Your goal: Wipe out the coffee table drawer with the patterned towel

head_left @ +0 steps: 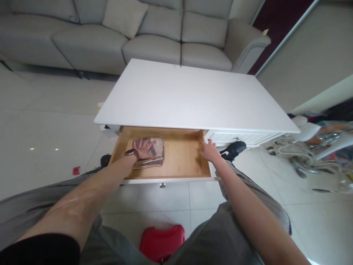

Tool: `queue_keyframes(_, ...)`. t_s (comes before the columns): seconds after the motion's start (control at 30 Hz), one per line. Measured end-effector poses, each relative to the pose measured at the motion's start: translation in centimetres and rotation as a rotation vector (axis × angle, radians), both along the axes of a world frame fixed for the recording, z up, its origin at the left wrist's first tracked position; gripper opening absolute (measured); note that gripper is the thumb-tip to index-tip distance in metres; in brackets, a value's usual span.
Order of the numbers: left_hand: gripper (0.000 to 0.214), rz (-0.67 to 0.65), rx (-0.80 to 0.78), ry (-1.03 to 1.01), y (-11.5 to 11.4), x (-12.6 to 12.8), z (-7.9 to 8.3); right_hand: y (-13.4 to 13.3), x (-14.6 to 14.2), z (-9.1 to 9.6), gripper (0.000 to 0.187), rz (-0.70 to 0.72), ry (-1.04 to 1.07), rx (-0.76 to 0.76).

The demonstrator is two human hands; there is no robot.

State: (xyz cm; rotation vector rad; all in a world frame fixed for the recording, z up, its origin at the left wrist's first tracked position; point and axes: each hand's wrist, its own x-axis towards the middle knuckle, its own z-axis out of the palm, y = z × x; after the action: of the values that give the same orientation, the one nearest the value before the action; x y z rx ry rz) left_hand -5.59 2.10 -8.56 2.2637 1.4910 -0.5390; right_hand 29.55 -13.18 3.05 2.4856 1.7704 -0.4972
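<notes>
Tabletop (pixel 193 97): white; its front edge lies over the drawer's rear, where a lifted wrist might knock.
Drawer (pixel 182 158): pulled out; leaning weight could strain or tip it. Wooden floor between cloth and right wall leaves room for sideways movement.
Red case (pixel 162 244): below, between the legs; a shifting foot might bump it.
Cloth (pixel 159 149): folded, in the drawer's left part; dragging under pressure could rumple its folds.
Left hand (pixel 143 151): grip spread wide, palm down on the cloth, not closed around it.
Right hand (pixel 209 151): at the drawer's right wall, fingers loosely bent; cannot tell whether its grip holds the rim. Sliding the drawer inward could pinch it.
</notes>
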Motion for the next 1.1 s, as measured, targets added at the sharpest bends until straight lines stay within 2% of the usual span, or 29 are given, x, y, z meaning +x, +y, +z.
queue_keyframes(0.03, 0.124, 0.036, 0.011, 0.028, 0.2, -1.9, 0.1, -0.2, 0.5, -1.4, 0.053, -0.017, 0.028, -0.027)
queue_keyframes(0.1, 0.124, 0.004, 0.007, 0.047, 0.3, -4.5, 0.4, -0.8, 1.0, -4.0, 0.054, -0.015, 0.095, -0.035)
queue_keyframes(0.17, 0.125, -0.02, 0.013, 0.056, 0.0, -5.4, 0.4, -1.2, 1.0, -5.8, 0.053, -0.028, 0.121, 0.001)
queue_keyframes(0.23, 0.127, -0.005, 0.013, 0.068, -0.3, -4.6, 0.4, -1.4, 0.9, -7.0, 0.051, -0.056, 0.108, 0.042)
queue_keyframes(0.43, 0.136, -0.034, -0.032, 0.03, -1.0, 1.7, 0.0, -1.0, 1.1, -8.1, 0.04, -0.086, 0.074, 0.129)
queue_keyframes(0.6, 0.137, -0.182, -0.045, -0.079, -2.4, 10.4, -0.3, -1.0, 1.0, -8.1, 0.036, -0.094, 0.06, 0.137)
queue_keyframes(0.73, 0.138, -0.363, -0.08, -0.172, -5.7, 18.9, -1.4, -1.0, 0.9, -7.7, 0.033, -0.088, 0.044, 0.132)
queue_keyframes(0.83, 0.133, -0.398, -0.045, -0.224, -8.9, 23.1, -2.2, -1.0, 0.8, -7.6, 0.032, -0.089, 0.023, 0.123)
queue_keyframes(0.9, 0.131, -0.407, -0.017, -0.218, -10.3, 24.0, -2.5, -1.0, 0.8, -7.6, 0.031, -0.088, 0.019, 0.12)
queue_keyframes(0.97, 0.139, -0.43, -0.017, -0.19, -10.9, 23.5, -2.6, -1.0, 0.8, -7.5, 0.03, -0.089, 0.023, 0.117)
queue_keyframes(1.1, 0.152, -0.468, -0.062, -0.172, -9.4, 20.5, -1.9, -1.0, 0.8, -7.4, 0.029, -0.085, 0.022, 0.116)
